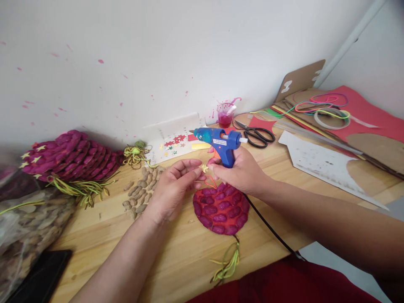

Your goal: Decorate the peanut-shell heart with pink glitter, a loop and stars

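Note:
My left hand (178, 181) is closed, pinching a small yellow star (204, 168) between thumb and fingertips. In my right hand (248, 170) is a blue hot glue gun (221, 145), its nozzle pointing left above the star. The right fingertips also reach the star's edge; whether they grip it I cannot tell. Just below both hands lies a round red disc (233, 211) covered with magenta-painted peanuts. An orange loop (211, 183) sticks out at its top, and a yellow-green yarn tassel (229, 265) hangs from its bottom.
Loose peanuts (139, 195) lie left of the disc. Finished-looking discs (78, 155) are stacked at far left, beside a bag of peanuts (38, 235). Paper stars (176, 141) rest on a white sheet. Behind are scissors (257, 134), a cup of pink liquid (225, 115) and tape (332, 118).

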